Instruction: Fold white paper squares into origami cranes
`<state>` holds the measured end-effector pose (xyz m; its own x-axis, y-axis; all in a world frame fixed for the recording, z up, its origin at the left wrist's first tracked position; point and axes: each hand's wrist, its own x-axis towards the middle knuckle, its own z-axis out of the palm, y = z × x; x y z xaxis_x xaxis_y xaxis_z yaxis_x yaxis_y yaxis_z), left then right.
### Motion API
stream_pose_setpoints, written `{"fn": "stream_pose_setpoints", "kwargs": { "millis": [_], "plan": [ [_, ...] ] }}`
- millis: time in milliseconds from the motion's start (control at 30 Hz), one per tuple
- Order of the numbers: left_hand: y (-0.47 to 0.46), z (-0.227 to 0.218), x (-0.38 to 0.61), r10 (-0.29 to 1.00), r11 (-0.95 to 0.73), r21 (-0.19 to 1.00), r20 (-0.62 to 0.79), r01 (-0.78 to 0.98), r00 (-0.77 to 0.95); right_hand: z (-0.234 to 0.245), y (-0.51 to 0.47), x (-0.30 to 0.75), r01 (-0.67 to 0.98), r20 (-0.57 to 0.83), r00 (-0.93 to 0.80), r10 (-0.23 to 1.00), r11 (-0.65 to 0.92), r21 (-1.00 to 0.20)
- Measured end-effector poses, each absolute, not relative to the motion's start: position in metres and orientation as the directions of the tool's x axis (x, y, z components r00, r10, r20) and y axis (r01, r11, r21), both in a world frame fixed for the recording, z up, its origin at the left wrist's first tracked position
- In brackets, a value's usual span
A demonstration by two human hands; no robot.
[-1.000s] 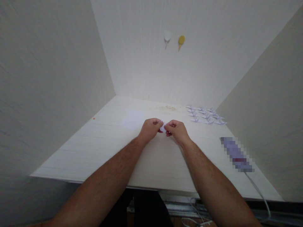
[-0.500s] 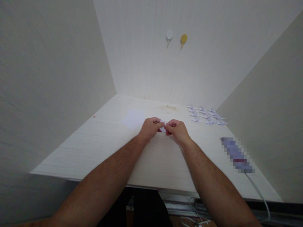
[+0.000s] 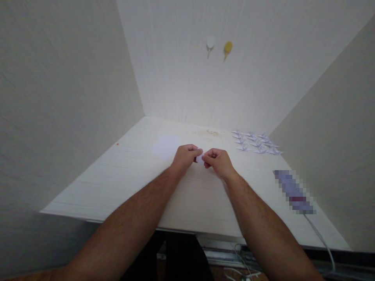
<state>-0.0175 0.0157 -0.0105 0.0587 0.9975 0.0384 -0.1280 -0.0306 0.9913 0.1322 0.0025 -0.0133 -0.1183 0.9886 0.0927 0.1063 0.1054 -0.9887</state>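
Between my hands, over the middle of the white table (image 3: pixel 193 195), is a small folded piece of white paper (image 3: pixel 199 158). My left hand (image 3: pixel 186 154) pinches its left side, thumb on top. Its right edge is gripped between the thumb and fingertips of my right hand (image 3: pixel 216 159). The fingers partly cover the paper, so its exact folds cannot be made out. Beyond and to the left of my left hand lies flat white paper (image 3: pixel 166 145). Several folded paper cranes (image 3: pixel 259 148) stand in rows at the back right.
A blurred-out device (image 3: pixel 293 191) with a white cable (image 3: pixel 322 234) lies at the right. Walls enclose the table at left, back and right. A white hook (image 3: pixel 210 42) and a yellow hook (image 3: pixel 228 47) are on the back wall. Brownish marks (image 3: pixel 212 133) show near the back edge.
My left thumb and right fingertips have shifted slightly on the folded paper, and more of its white face shows between them. The other things stay in place.
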Motion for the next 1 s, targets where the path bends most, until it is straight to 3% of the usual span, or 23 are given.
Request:
{"fn": "stream_pose_setpoints", "kwargs": {
  "millis": [200,500,700,1000],
  "plan": [
    [0.0151,-0.0093,-0.0193,0.992,-0.104,0.994,0.106,-0.032,0.072,-0.0123,0.0009,0.1312,0.087,0.054,-0.130,0.990,0.066,-0.994],
    [0.0161,-0.0127,-0.0197,0.973,-0.205,0.931,0.227,0.301,-0.042,-0.0130,0.0012,0.1290,0.056,0.003,-0.123,0.992,0.010,-0.998],
    [0.0162,-0.0107,-0.0198,0.969,-0.214,0.928,0.240,0.305,-0.051,-0.0120,0.0013,0.1293,0.045,-0.025,-0.131,0.991,-0.019,-0.999],
    [0.0144,-0.0049,-0.0223,0.977,-0.193,0.972,0.177,0.135,0.117,-0.0114,0.0011,0.1302,0.049,-0.035,-0.094,0.995,-0.031,-0.998]
  ]
}}
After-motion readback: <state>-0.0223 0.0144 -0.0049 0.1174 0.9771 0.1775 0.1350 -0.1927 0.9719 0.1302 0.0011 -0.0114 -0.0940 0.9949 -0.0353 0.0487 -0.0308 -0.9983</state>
